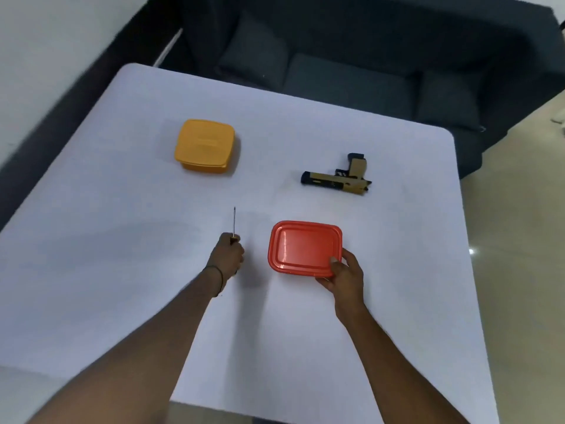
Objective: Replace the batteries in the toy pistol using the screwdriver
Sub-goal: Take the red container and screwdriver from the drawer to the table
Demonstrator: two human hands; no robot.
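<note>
Gripping is seen on both sides. The screwdriver (234, 221) is held in the L hand (227, 254), fingers curled round the handle so that only a bit of its yellow-and-black top is shown; the thin shaft is pointed away from the person, toward the far edge of the table (122, 240). Whether the tool is touching the tabletop can't be told. A thin dark band (218, 275) is worn on the L wrist.

The red box (302, 247), rectangular w/ lid on, is held by the R hand (345, 275) at its near right corner: thumb laid on the lid, other fingers wrapped under the edge. It is placed just right of the L hand, w/ a gap between. Whether it is resting on the table or raised a little can't be told.

The pistol (336, 179), tan & black, is laid on its side on the table, beyond the red box & to the right, well apart from both hands. Its barrel is pointed left, its grip toward the far edge.

A yellow box (203, 145), squarish, lid on, is set at far left, well apart from the pistol.

A dark sofa (351, 71) w/ cushions is seen past the table's far edge, & pale floor (519, 209) at right.
</note>
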